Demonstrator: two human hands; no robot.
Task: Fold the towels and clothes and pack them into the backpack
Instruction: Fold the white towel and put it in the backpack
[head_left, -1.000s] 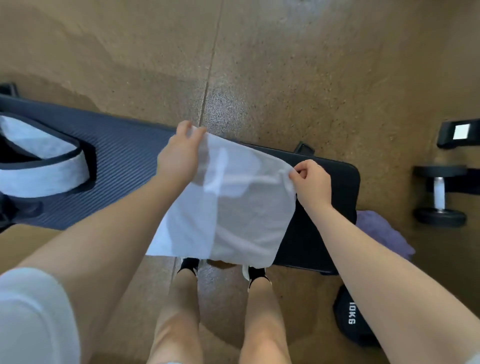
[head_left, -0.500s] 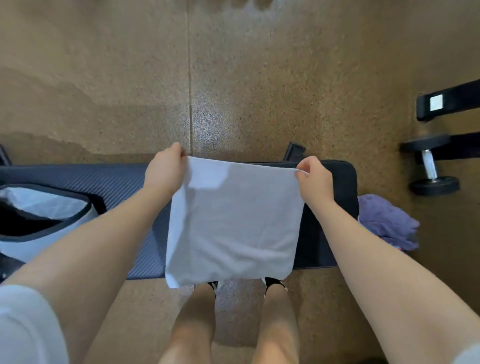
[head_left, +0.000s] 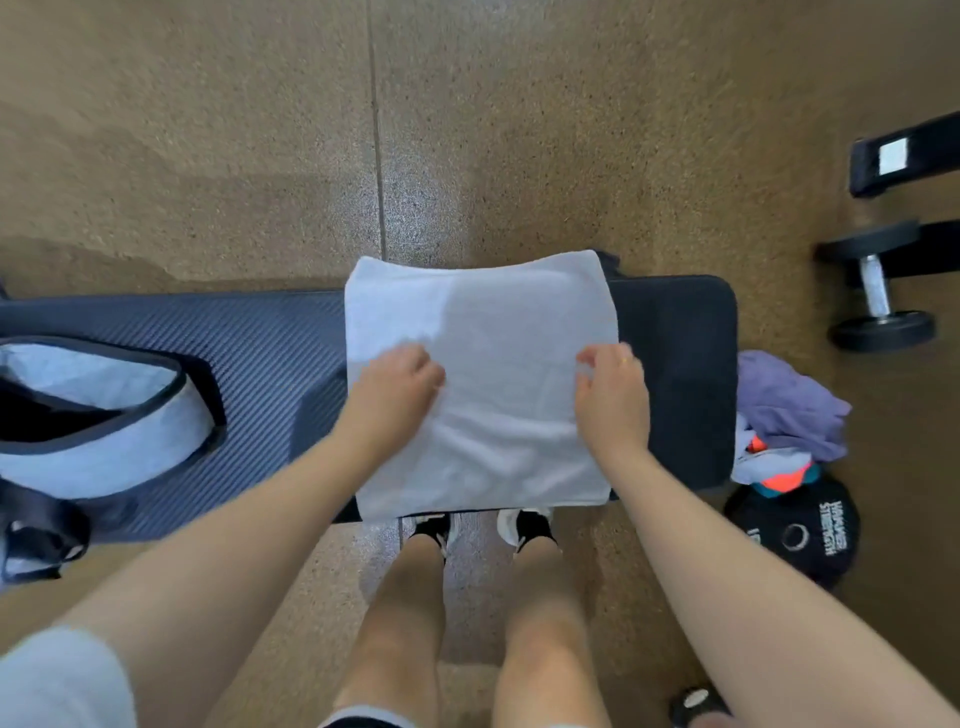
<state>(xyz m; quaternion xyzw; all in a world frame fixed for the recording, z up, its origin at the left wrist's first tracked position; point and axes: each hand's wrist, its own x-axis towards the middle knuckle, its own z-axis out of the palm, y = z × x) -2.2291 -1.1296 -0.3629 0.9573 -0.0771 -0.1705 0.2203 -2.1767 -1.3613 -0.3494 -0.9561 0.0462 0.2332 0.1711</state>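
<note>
With the white towel (head_left: 483, 374) lying part-folded on the tabletop (head_left: 675, 374), left hand (head_left: 390, 391) and right hand (head_left: 613, 400) each hold a loosely curled grip on it; further folding and packing into the backpack (head_left: 98, 415), left of both, remain.

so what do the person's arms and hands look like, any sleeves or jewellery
Both forearms are bare to above the elbow. The left arm ends in a short white sleeve at the shoulder; only a sliver of the right sleeve shows at the frame edge. The right hand wears a thin gold-coloured ring on one finger. The left hand shows no ring, watch or glove, though it is slightly blurred.
</note>
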